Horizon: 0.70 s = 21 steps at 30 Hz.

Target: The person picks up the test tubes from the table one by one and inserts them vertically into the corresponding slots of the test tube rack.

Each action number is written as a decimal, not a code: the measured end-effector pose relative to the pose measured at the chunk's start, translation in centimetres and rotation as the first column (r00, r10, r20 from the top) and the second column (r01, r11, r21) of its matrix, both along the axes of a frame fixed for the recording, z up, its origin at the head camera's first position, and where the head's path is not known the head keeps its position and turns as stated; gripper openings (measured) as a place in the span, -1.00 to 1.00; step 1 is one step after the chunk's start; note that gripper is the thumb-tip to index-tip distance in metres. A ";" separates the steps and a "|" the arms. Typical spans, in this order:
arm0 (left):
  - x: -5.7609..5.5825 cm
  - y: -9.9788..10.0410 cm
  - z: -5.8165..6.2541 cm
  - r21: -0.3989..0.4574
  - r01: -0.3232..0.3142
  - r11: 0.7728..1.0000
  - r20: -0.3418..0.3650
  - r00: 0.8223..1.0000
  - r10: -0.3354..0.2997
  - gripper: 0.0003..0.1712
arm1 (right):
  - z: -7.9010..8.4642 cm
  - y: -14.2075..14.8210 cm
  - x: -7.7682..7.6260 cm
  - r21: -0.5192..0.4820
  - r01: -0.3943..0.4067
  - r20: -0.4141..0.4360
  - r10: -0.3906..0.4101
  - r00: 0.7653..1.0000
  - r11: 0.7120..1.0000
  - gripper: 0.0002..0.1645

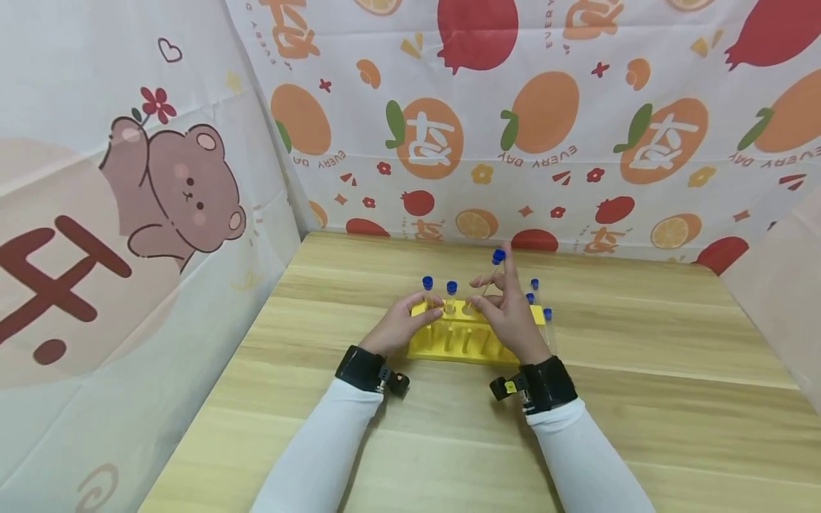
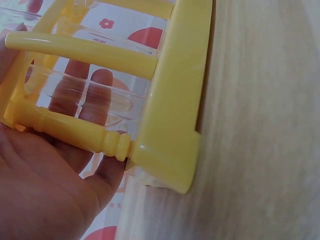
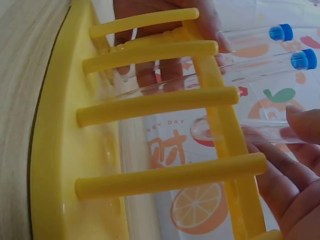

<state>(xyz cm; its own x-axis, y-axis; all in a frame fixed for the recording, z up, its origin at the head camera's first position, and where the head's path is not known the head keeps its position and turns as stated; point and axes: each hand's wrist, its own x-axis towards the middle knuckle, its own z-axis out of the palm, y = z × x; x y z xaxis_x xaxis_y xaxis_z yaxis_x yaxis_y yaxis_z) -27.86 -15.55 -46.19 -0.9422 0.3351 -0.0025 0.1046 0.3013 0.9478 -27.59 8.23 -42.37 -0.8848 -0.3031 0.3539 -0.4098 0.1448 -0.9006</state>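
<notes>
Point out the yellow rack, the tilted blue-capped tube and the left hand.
Yellow rack (image 1: 462, 355): head view, on the front of its base.
Tilted blue-capped tube (image 1: 498, 256): head view, on its cap.
Left hand (image 1: 396, 328): head view, on the back of the hand.

I find the yellow barred plastic rack smooth and glossy. Viewed remotely, the clear cylindrical tubes read to me as smooth and shiny; glass or plastic, I cannot tell. Their blue round caps look plastic. The pale wood-grain tabletop shows a smooth, low sheen. Far side, white fruit-printed cloth: matt, lightly creased. White cloth sleeves: matt.
</notes>
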 end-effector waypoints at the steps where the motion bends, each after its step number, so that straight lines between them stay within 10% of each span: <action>1: 0.0 0.0 0.0 -0.002 -0.001 1.000 0.001 1.000 0.001 -0.72 | 0.0 0.0 0.1 -0.001 0.008 -0.013 -0.008 1.000 1.000 0.26; 21: 0.3 0.2 0.5 -0.002 -0.010 1.000 0.034 0.999 0.010 -0.72 | 1.9 -1.0 2.2 0.061 0.083 -0.095 -0.077 0.992 0.995 0.07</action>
<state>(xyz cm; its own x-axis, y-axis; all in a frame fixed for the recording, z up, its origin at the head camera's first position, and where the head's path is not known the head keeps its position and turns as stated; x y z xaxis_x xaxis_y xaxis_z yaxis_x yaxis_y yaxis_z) -27.60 -15.37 -45.73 -0.9449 0.3253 -0.0357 0.0687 0.3039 0.9502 -25.42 7.19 -40.47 -0.8715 -0.2574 0.4173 -0.4757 0.2377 -0.8469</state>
